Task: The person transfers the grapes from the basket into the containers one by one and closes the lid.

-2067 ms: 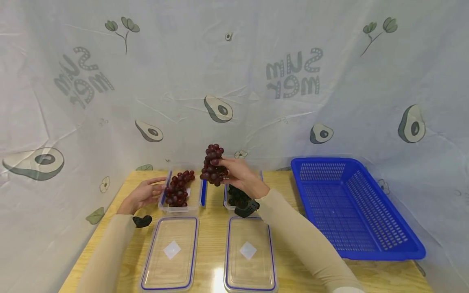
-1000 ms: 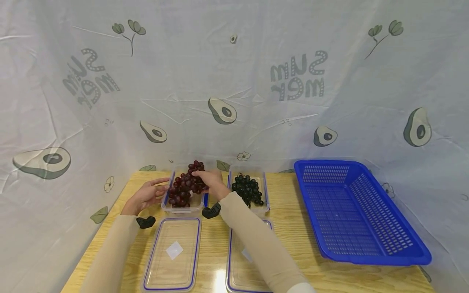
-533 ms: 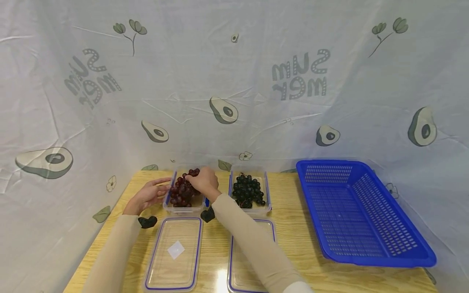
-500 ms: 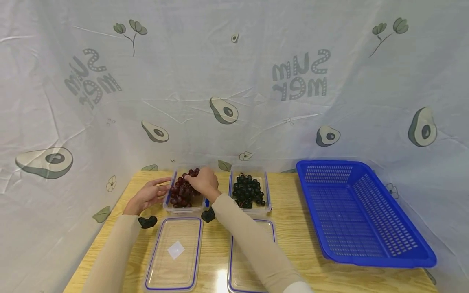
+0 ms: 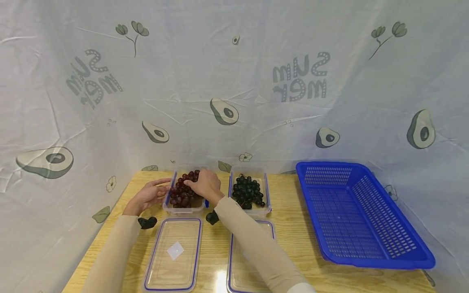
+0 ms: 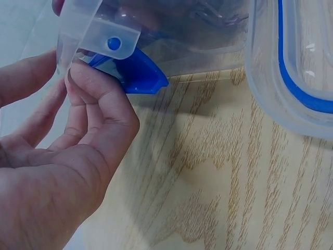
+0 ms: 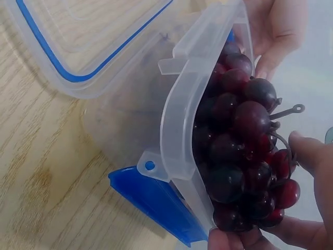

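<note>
Red grapes (image 5: 185, 189) seen left of middle of frame, inside clear box (image 5: 182, 210). Coloured dark red, nearly black in spots; round, shiny, bunched close, heaped past rim. Long axis of heap slanted from lower left to upper right in head view. Thin dark stem (image 7: 283, 113) pointed to right in right wrist view. Grapes held between thumb and fingers of right hand (image 5: 207, 185). Box touched by left hand (image 5: 147, 197); whether pinched could not be told.

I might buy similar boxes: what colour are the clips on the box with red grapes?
The clips are blue, clearest in the right wrist view.
</note>
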Tool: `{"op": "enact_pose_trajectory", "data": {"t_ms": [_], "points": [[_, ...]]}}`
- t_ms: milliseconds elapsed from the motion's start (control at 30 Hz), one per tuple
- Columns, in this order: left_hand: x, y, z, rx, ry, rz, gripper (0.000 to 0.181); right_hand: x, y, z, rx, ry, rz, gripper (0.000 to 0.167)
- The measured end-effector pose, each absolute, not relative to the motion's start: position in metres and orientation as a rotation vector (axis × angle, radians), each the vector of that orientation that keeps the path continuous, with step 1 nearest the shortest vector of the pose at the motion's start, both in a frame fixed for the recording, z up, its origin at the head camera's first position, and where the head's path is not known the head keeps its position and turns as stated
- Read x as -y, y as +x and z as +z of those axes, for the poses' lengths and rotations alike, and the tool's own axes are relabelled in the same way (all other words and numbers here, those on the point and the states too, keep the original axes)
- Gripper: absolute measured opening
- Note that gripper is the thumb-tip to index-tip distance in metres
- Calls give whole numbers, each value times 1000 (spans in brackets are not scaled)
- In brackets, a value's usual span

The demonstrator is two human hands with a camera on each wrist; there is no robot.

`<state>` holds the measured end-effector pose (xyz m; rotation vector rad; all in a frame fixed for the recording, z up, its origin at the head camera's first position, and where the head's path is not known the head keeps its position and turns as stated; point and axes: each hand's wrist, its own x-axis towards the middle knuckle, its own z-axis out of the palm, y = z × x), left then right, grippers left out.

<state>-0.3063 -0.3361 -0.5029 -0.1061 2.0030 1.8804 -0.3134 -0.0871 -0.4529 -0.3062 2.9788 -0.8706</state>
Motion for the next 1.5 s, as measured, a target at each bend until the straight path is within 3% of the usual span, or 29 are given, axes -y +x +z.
{"op": "enact_pose_trajectory", "data": {"t_ms": [333,767,933,1067,1300,1500], "points": [[336,-305,-503,-1996,-107,1894,57,84,-313,-457,-2947,-304,-905,69],[335,-304,-507,-2034,-130,1875,55,87,-305,-469,-3030,-319,-836,55],[335,-303,-506,-2023,-130,1886,56,82,-304,-472,-3003,-325,-806,68],[334,-304,-505,-2021,-127,1888,56,74,-307,-474,-2915,-368,-930,62],[339,-298,-500,-2200,-83,1738,59,61,-302,-466,-2775,-462,-1289,66],[353,-278,-487,-2269,-124,1696,70,52,-285,-446,-2717,-521,-1438,46]]}}
